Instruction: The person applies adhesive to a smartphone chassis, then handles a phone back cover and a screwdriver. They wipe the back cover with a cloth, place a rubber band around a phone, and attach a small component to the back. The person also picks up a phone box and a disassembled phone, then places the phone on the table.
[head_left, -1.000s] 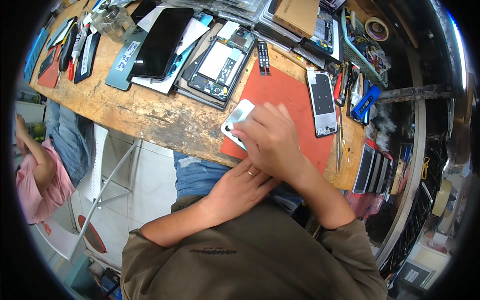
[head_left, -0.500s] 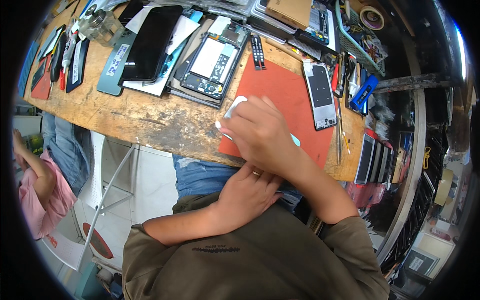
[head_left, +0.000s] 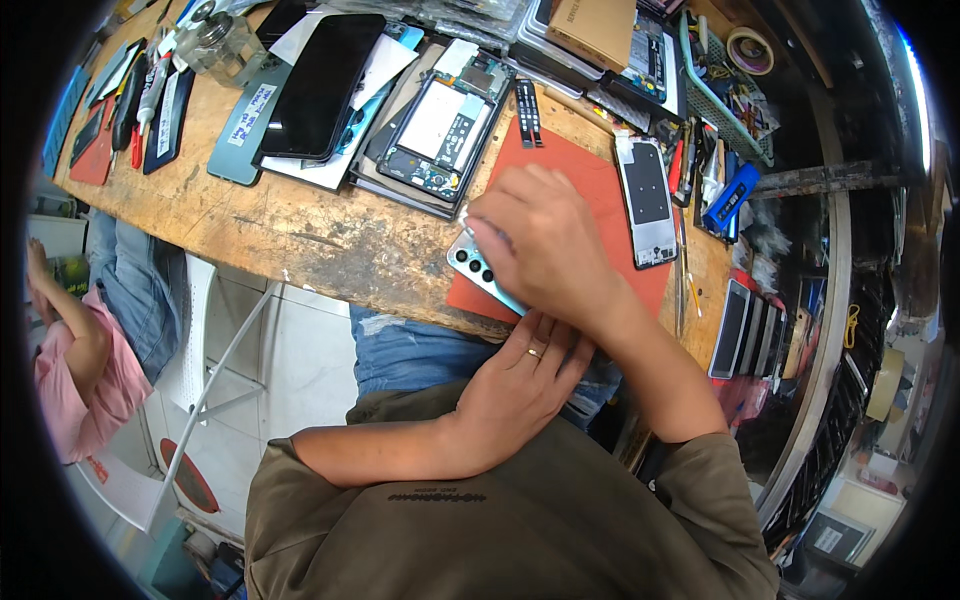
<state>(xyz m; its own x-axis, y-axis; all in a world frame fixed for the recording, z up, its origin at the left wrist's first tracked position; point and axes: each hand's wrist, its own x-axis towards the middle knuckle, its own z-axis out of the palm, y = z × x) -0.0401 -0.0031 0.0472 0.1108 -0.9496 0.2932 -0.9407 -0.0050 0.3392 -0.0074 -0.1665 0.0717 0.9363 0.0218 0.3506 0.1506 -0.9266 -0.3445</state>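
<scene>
A pale blue phone back (head_left: 472,265) with a row of dark round camera openings lies on the orange-red mat (head_left: 600,255). Over it is my right hand (head_left: 545,230), fingers curled and closed, with a small white wad showing at the fingertips; its material is too small to tell. The hand covers much of the phone back. My left hand (head_left: 515,385), wearing a ring, lies palm down at the bench's near edge. Its fingers are stretched out, and the tips reach the near side of the phone back under my right wrist.
An opened phone (head_left: 440,125) sits on a stack left of the mat, beside a black phone (head_left: 325,85). Right of my hand lies a phone frame (head_left: 647,200). Tools and a blue-handled cutter (head_left: 730,195) line the right edge. A glass bottle (head_left: 222,50) stands far left; a seated person is lower left.
My right hand has shifted up and slightly right, uncovering the camera openings of the phone back. My left hand has moved slightly right. The whole view has turned a little.
</scene>
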